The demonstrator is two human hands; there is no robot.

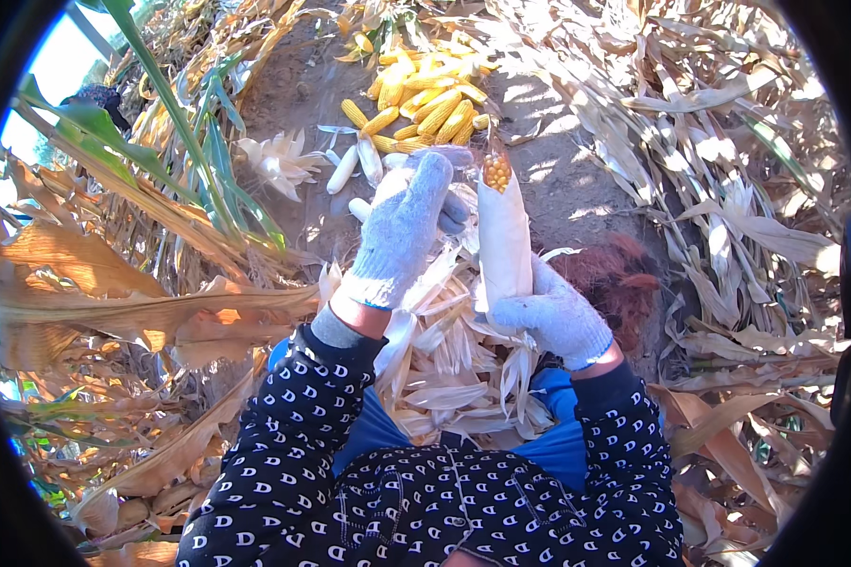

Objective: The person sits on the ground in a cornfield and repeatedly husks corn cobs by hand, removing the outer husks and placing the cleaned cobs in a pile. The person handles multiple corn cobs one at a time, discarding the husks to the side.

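My right hand [557,312], in a pale knitted work glove, grips the lower end of an ear of corn [505,241]. Most of this ear is wrapped in a pale dry husk, with orange-yellow kernels [496,172] bare at its upper tip. My left hand [404,227], gloved alike, is just left of the ear, apart from it. Its fingers bend toward the ear's tip; whether they hold anything is hidden. Stripped husks [454,361] are heaped beneath both hands, between my knees.
A pile of bare yellow corn cobs [432,99] lies on the soil ahead. Pale ears [342,170] and an opened husk [284,161] sit left of it. Reddish corn silk [606,276] lies right. Dry stalks [709,184] line the right; a broad dry leaf [156,312] juts in from the left.
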